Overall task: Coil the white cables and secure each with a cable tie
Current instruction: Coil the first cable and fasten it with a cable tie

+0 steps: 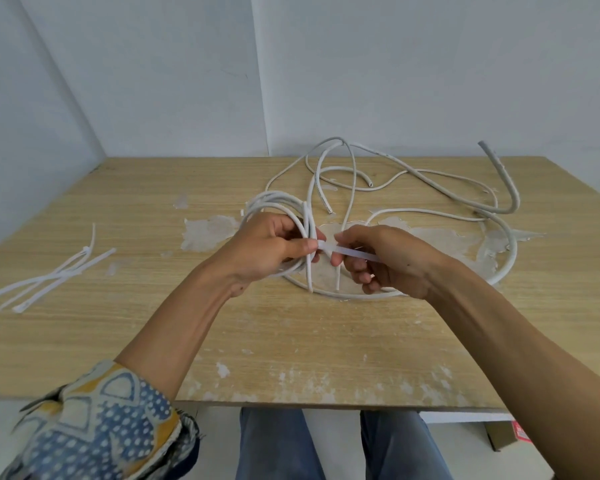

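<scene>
Your left hand (267, 249) gripping coil (274, 200), thumb pressing cable tie (352, 253) against it. Your right hand (381, 263) pinching tie's tail, just beside left hand. Coil probably stiff, springing open; tie likely slippery, so be pinching close to coil.

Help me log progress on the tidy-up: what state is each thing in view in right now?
coiled cable, gathered in loops, held, not visibly cinched.
cable tie, stretched from the coil between both grips.
left grip, holds the coiled cable, thumb on the tie.
right grip, pinches the tie's tail.
loose cables, uncoiled, sprawled on the table.
spare cable ties, lying unused at the left.
</scene>
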